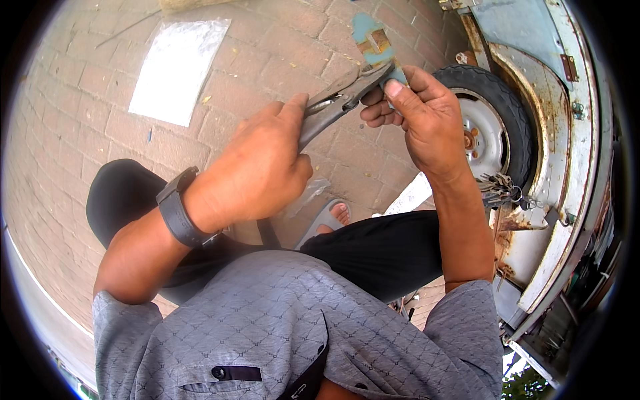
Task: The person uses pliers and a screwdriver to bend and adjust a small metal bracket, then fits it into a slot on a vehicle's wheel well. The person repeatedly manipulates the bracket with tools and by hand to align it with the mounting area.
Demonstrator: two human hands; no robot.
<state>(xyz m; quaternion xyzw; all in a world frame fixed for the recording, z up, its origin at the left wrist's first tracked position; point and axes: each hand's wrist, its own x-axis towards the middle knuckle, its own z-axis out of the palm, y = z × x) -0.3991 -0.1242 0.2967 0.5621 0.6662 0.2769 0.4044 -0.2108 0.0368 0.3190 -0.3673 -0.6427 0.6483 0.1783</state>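
My left hand [257, 157] is wrapped round the handles of a worn pair of locking pliers [331, 115], a spring showing between them. Their jaws lie across a thin light-blue plate [367, 27] with a rounded far end and a bare, rusty brown patch. With thumb and fingers, my right hand [430, 113] pinches the plate's near end just beside the jaws. Plate and pliers are held up in the air above the brick paving. Whether the jaws bite tightly cannot be told.
Brick paving [267, 70] bears a white sheet in clear plastic [179, 73], a thin rod [127, 28] and a white strip [408, 193]. At right stand a vehicle wheel [517, 113], a rusty white body panel [567, 173] and a bunch of keys [505, 192]. My knees are bent below.
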